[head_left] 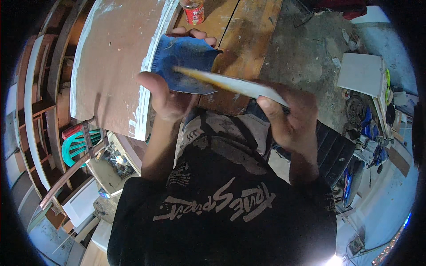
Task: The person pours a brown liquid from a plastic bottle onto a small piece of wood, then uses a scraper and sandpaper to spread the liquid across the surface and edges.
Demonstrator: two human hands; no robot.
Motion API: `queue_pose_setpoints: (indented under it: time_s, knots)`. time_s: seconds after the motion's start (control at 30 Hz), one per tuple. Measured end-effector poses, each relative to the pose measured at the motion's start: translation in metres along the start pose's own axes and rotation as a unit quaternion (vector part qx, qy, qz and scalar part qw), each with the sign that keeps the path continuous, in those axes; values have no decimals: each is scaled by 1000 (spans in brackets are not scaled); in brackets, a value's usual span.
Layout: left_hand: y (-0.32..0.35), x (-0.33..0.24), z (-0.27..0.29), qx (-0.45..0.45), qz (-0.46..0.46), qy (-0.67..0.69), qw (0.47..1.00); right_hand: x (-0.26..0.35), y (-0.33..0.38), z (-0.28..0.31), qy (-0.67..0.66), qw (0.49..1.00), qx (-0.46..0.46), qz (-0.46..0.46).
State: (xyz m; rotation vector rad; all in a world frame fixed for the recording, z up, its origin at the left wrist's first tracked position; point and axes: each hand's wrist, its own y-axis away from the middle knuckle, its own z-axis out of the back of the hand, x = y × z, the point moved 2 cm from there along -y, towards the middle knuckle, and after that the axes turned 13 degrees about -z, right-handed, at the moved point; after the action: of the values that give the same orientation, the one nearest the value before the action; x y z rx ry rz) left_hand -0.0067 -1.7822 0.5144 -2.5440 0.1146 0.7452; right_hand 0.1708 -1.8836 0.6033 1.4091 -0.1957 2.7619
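A blue sheet (183, 48), like worn sandpaper with a curled corner and darker patches, lies across the palm of my left hand (167, 98). The fingertips of that hand show behind its far edge, while the thumb stands apart at the near left. My right hand (295, 119) grips a thin, flat white strip (242, 85) with a yellowish-brown edge, the thumb on its near end. The strip tapers toward the left, and its far tip is over the blue sheet. Motion blurs it; I cannot tell whether the two touch, nor the strip's exact kind.
On the left is a large brown panel (120, 57) with white-painted edges, beside a wooden tabletop (248, 35) bearing a red-labelled bottle (194, 14). A red-handled tool (72, 131), a teal plastic piece (71, 148) and wooden frames crowd the lower left. A white box-like piece (360, 74) stands right.
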Motion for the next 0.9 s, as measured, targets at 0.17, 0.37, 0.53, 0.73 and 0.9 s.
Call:
queue_pose_setpoints:
  time_s: [0.17,0.37,0.53,0.73,0.9]
  knots:
    - [3,3,4,16,12,-6,1000,-3,0,3,-119,984,-57,-119]
    - [1,5,8,48,12,-41,998,5,0,4,-77,996,-8,-46]
    - [11,20,-5,14,3,29,999,11,-2,-3,-37,991,-44,-121]
    - [4,26,13,7,-19,46,999,15,3,-4,15,999,-6,42]
    - [-3,13,11,0,-25,116,993,-1,11,-2,-41,999,29,17]
